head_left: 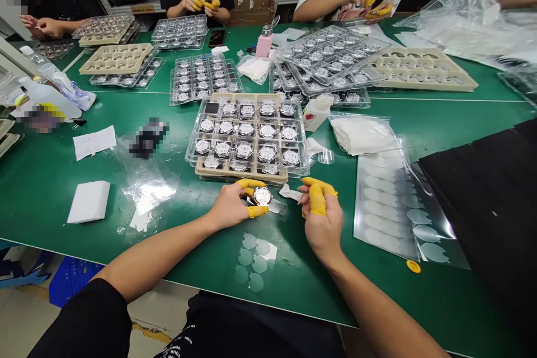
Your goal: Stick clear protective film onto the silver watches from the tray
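Note:
My left hand (230, 206), in yellow finger cots, pinches a round silver watch head (263, 196) between thumb and fingers. The white side with printed marks faces up towards me. My right hand (323, 226), also in yellow finger cots, is closed around a crumpled white wipe (289, 193), whose end sticks out towards the watch head. Below my hands lies a small sheet of round clear film stickers (255, 262). Just beyond them stand stacked trays (212, 108), their compartments filled with similar watch heads.
At right lie film sheets (380, 207), a pack of white wipes (363, 133) and a loose yellow finger cot (413, 266). A white bottle (318, 112) stands behind the trays. Left are a white block (89, 202) and a plastic bag (146, 193). Co-workers sit opposite.

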The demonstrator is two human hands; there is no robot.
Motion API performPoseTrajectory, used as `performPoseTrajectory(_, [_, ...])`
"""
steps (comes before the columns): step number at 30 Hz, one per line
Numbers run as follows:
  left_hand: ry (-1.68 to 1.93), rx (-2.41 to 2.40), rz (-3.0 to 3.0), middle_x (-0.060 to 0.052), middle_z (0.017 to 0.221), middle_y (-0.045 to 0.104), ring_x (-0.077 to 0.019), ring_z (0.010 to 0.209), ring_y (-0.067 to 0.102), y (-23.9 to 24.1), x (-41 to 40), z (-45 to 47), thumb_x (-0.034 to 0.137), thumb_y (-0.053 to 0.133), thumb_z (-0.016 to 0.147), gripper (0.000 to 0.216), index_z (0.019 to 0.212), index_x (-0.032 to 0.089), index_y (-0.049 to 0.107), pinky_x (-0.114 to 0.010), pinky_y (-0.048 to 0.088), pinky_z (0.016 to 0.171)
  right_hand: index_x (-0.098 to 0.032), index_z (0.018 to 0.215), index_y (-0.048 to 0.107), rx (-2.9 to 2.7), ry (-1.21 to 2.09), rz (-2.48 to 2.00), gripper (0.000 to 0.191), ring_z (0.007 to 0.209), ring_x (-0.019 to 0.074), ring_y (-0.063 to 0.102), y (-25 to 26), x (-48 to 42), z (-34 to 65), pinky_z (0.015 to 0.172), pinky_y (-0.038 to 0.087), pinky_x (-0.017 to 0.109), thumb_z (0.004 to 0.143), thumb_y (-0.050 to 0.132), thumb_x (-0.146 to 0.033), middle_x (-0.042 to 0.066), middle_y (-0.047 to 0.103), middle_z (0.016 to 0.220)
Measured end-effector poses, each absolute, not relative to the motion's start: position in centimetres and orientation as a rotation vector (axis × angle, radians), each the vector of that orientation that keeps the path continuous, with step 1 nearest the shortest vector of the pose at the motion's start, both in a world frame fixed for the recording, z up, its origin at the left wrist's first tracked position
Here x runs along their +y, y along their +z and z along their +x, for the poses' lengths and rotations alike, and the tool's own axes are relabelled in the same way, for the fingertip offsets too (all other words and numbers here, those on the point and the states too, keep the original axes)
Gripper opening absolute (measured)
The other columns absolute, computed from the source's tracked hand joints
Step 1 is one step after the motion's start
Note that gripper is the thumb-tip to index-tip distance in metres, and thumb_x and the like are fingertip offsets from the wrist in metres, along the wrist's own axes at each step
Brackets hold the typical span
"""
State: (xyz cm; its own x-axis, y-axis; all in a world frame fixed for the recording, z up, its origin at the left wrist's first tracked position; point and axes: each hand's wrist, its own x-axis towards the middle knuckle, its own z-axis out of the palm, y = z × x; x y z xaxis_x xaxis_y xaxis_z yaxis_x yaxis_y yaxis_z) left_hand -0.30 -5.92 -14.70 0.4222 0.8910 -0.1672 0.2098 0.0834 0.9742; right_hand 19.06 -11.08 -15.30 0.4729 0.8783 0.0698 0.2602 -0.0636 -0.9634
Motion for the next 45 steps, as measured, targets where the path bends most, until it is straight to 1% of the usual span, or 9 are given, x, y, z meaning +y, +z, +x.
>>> performPoseTrajectory(4, [0.687,1.039,1.404,-0.006,0.090,0.074,-0.0166,0.082,0.068,-14.8,-5.9,-0.3,0.027,0.086,0.063,0.061,0.120,0.016,0.068,-0.029,0.055,0.080,-0.022,0.090,0.063,-0.980,1.157,-1.487,0.042,0.043,0.0097,0.041,-14.9,-10.3,19.3,0.040,0.026,0.026,0.086,0.055,-0.063,0.001,0.061,0.066])
performPoseTrajectory(7, [0.684,1.028,1.403,-0.005,0.087,0.074,-0.0161,0.080,0.068,-14.9,-5.9,-0.3,0.024,0.084,0.062,0.059,0.119,0.016,0.068,-0.027,0.055,0.077,-0.022,0.080,0.058,-0.963,1.475,-1.476,0.047,0.033,0.0066,0.031,-14.6,-10.0,18.1,0.036,0.017,0.024,0.077,0.061,-0.069,-0.004,0.054,0.051])
performPoseTrajectory(15, [0.639,0.977,1.460,0.000,0.077,0.072,-0.0133,0.069,0.065,-15.1,-6.0,-0.3,0.018,0.079,0.060,0.059,0.119,0.018,0.069,-0.023,0.053,0.069,-0.021,0.081,0.063,-0.857,1.550,-1.440,0.050,0.034,0.0082,0.042,-14.4,-9.9,16.2,0.030,0.026,0.021,0.048,0.091,-0.045,-0.005,0.060,0.051])
performPoseTrajectory(19, [0.624,0.961,1.437,-0.002,0.081,0.074,-0.0147,0.073,0.067,-15.2,-6.0,-0.3,0.023,0.083,0.061,0.060,0.119,0.017,0.068,-0.024,0.054,0.071,-0.018,0.072,0.066,-0.846,1.480,-1.410,0.041,0.031,0.0103,0.045,-14.8,-9.9,16.1,0.029,0.032,0.022,0.053,0.089,-0.046,-0.002,0.059,0.045])
performPoseTrajectory(25, [0.596,0.931,1.389,0.000,0.080,0.072,-0.0123,0.071,0.065,-14.8,-6.0,-0.3,0.025,0.083,0.064,0.060,0.121,0.017,0.067,-0.023,0.052,0.070,-0.015,0.065,0.068,-0.775,1.392,-1.427,0.038,0.027,0.0105,0.045,-15.2,-9.9,15.8,0.028,0.032,0.021,0.060,0.084,-0.049,0.000,0.058,0.040])
performPoseTrajectory(32, [0.585,0.941,1.362,-0.001,0.080,0.069,-0.0111,0.070,0.061,-13.9,-6.0,-0.4,0.025,0.085,0.060,0.061,0.117,0.014,0.068,-0.023,0.050,0.069,-0.016,0.061,0.062,-0.792,1.560,-1.308,0.052,0.038,0.0139,0.055,-14.9,-9.9,17.2,0.034,0.044,0.025,0.068,0.074,-0.067,0.004,0.060,0.049])
performPoseTrajectory(35, [0.591,0.937,1.378,0.000,0.078,0.068,-0.0106,0.069,0.061,-14.1,-5.9,-0.5,0.025,0.083,0.061,0.059,0.117,0.015,0.068,-0.022,0.049,0.068,-0.016,0.066,0.064,-0.924,1.596,-1.273,0.049,0.041,0.0133,0.057,-14.9,-10.1,17.8,0.040,0.048,0.025,0.071,0.075,-0.064,0.003,0.063,0.055])
performPoseTrajectory(39, [0.595,0.939,1.421,0.000,0.078,0.069,-0.0109,0.069,0.061,-14.8,-5.9,-0.5,0.026,0.083,0.063,0.058,0.118,0.016,0.068,-0.022,0.050,0.068,-0.017,0.077,0.067,-1.024,1.517,-1.322,0.043,0.040,0.0127,0.058,-15.0,-10.3,17.5,0.043,0.047,0.025,0.071,0.076,-0.058,0.000,0.064,0.054])
performPoseTrajectory(45, [0.594,0.940,1.425,-0.003,0.087,0.073,-0.0144,0.076,0.066,-15.0,-6.2,-0.3,0.028,0.085,0.061,0.059,0.116,0.016,0.068,-0.025,0.053,0.073,-0.018,0.068,0.064,-0.945,1.345,-1.478,0.043,0.031,0.0093,0.044,-15.3,-10.1,16.4,0.032,0.034,0.024,0.061,0.083,-0.056,-0.004,0.056,0.046])
